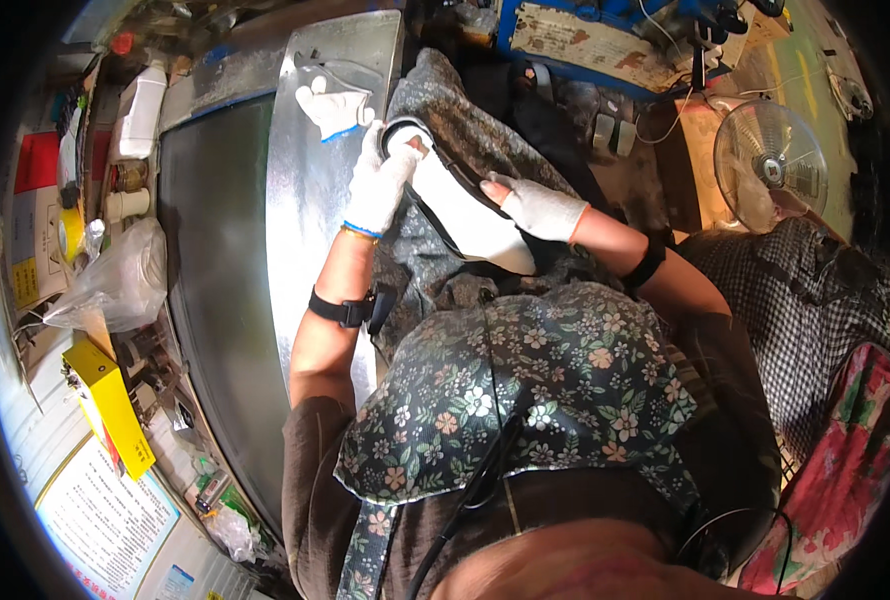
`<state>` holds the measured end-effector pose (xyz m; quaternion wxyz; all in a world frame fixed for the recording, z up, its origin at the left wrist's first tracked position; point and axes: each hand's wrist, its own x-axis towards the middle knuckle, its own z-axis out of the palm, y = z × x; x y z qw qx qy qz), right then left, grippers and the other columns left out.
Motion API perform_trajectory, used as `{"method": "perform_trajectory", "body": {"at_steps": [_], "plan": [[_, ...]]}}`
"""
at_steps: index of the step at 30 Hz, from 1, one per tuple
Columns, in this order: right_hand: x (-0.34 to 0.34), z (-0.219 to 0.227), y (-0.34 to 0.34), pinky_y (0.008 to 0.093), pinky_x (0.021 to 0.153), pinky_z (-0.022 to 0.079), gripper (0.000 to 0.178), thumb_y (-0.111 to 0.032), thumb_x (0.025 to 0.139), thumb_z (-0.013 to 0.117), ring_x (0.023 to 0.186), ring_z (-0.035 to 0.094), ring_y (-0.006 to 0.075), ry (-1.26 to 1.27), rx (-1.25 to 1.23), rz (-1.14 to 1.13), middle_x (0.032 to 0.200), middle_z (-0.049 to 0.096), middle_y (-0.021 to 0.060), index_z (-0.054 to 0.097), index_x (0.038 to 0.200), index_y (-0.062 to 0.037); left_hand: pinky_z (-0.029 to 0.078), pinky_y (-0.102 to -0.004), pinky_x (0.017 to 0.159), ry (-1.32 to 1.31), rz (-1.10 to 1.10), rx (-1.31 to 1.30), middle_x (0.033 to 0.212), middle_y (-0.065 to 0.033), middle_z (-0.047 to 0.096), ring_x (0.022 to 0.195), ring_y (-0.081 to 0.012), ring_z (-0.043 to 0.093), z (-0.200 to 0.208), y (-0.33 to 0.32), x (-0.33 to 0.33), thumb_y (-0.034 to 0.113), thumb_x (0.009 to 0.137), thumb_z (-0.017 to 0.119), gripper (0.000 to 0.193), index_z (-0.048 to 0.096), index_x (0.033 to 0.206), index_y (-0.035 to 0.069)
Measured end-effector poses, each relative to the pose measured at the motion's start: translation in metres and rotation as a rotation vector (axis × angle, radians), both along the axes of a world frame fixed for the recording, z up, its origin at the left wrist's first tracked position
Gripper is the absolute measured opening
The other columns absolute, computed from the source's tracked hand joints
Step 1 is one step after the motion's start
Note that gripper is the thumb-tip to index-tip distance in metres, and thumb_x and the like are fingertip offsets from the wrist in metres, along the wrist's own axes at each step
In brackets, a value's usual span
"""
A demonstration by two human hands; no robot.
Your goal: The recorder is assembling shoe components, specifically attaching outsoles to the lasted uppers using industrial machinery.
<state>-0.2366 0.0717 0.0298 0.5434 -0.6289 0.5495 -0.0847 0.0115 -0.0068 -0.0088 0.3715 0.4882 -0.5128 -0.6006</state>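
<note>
A long white piece with a black raised rim [472, 215] lies slantwise over my lap, narrow like a shoe sole; I cannot tell its exact kind. My left hand [380, 180], in a white work glove with a blue cuff edge, grips its far rounded end, the thumb pressed inside the rim. On the right side, my right hand [540, 207], gloved in white with bare fingertips, pinches the black rim near the middle. Dark patterned cloth [435, 85] lies under the piece. Another white glove [335, 108] rests on the metal sheet just beyond my left hand.
A shiny metal sheet [293, 220] and a dark panel [215, 260] run along my left. Farther left are a white bottle [143, 112], a clear plastic bag [130, 275] and a yellow box [110, 405]. A fan [771, 165] stands at the right, above checkered cloth [755, 290].
</note>
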Motion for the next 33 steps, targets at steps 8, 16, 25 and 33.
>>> {"method": "perform_trajectory", "body": {"at_steps": [8, 16, 25, 33], "plan": [[0.014, -0.005, 0.006, 0.0314, 0.113, 0.034, 0.085, -0.047, 0.100, 0.059, 0.141, 0.041, 0.0252, -0.396, 0.027, -0.180, 0.154, 0.041, 0.0239, 0.020, 0.159, -0.0002, 0.042, -0.0376, 0.109, 0.540, -0.023, 0.276, 0.143, -0.0166, 0.053, 0.128, -0.0235, 0.053, 0.012, 0.006, -0.011, 0.036, 0.098, 0.061, 0.061, 0.046, 0.144, -0.001], [0.074, 0.013, -0.007, 0.0399, 0.110, 0.038, 0.092, -0.042, 0.098, 0.060, 0.134, 0.048, 0.0374, -0.167, -0.017, -0.294, 0.147, 0.042, 0.0332, 0.007, 0.157, 0.0040, 0.057, -0.0432, 0.071, -1.356, -0.016, -0.353, 0.086, -0.0209, 0.073, 0.080, -0.0332, 0.073, 0.030, 0.005, -0.006, 0.035, 0.101, 0.048, 0.039, 0.070, 0.096, 0.004], [0.074, -0.009, -0.004, 0.0364, 0.117, 0.028, 0.089, -0.040, 0.100, 0.057, 0.145, 0.033, 0.0337, -0.462, -0.161, -0.372, 0.158, 0.027, 0.0255, 0.005, 0.159, 0.0009, 0.056, -0.0486, 0.078, -0.896, -0.491, -0.425, 0.104, -0.0301, 0.067, 0.086, -0.0453, 0.069, 0.068, 0.004, 0.036, 0.034, 0.104, 0.046, 0.040, 0.058, 0.135, 0.012], [0.081, -0.029, 0.007, 0.0395, 0.112, 0.035, 0.077, -0.029, 0.100, 0.056, 0.133, 0.044, 0.0336, -0.547, -0.268, -0.527, 0.146, 0.040, 0.0246, 0.013, 0.157, -0.0008, 0.054, -0.0490, 0.056, -1.224, -0.190, -0.536, 0.074, -0.0272, 0.067, 0.068, -0.0413, 0.069, 0.068, 0.070, 0.001, 0.035, 0.102, 0.049, 0.045, 0.062, 0.123, -0.003]]}}
